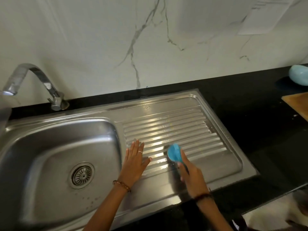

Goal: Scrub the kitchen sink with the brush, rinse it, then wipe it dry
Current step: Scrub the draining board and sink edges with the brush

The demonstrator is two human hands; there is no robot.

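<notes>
White marble-look wall panelling (103, 39) with grey veins is standing behind a black tabletop (246, 100), into which a stainless-steel kitchen sink (216, 164) is set. Its basin (33, 155) is lying on the person's left, with a round drain strainer (82, 175) in its floor and a few water drops near its front edge. A curved chrome tap (33, 80) is rising from the tabletop behind the basin, its spout reaching left. To the right of the basin, the ribbed drainboard (175, 130) is catching bright reflections.

The left hand (135, 161) is resting flat on the drainboard's left part, just beside the basin edge; its grip is spread, fingers extended and holding nothing, with a ring on one finger and a beaded bracelet (122, 185) at the wrist. The right hand (191, 175) is closing its grip around the handle of a blue brush (174, 152), whose rounded head is pressing down on the ribs near the middle of the drainboard, near the left hand but apart from it. A dark band is showing on the right wrist.

At the far right, a pale blue rounded object (299, 75) is sitting on the tabletop near the wall, and the corner of a wooden board (297, 104) is entering the view in front of it.
</notes>
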